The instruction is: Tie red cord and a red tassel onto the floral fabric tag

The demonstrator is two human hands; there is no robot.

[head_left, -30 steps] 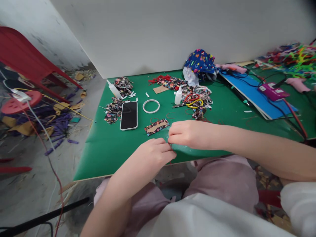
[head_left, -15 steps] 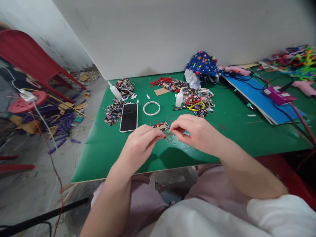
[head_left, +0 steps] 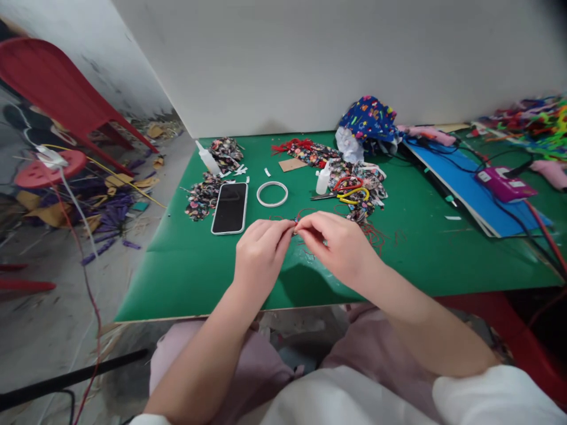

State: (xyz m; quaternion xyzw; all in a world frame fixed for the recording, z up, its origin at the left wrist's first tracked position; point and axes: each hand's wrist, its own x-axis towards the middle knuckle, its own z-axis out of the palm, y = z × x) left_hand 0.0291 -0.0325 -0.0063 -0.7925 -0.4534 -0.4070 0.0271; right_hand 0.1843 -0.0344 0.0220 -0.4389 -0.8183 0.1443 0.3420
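Note:
My left hand (head_left: 261,251) and my right hand (head_left: 339,245) meet fingertip to fingertip just above the green tabletop. Both are closed in a pinch on a thin red cord, mostly hidden by the fingers. Loose red threads (head_left: 375,237) lie to the right of my right hand. Just beyond my left hand are a phone (head_left: 230,208) with a dark screen and a white tape ring (head_left: 271,194). Scissors (head_left: 352,193) with red and yellow handles rest on small floral fabric pieces (head_left: 370,177) beyond my right hand.
White squeeze bottles (head_left: 323,180) stand by the fabric piles. A blue printed cloth bundle (head_left: 367,121) is at the back wall. On the right lie a blue folder (head_left: 482,189), a purple box (head_left: 505,183) with cables and a pink glue gun (head_left: 549,172). A red chair (head_left: 66,88) stands left.
My right hand has moved left, so the fingertips of both hands now touch. The floral strip seen beyond my fingers is now mostly covered. The view has shifted slightly.

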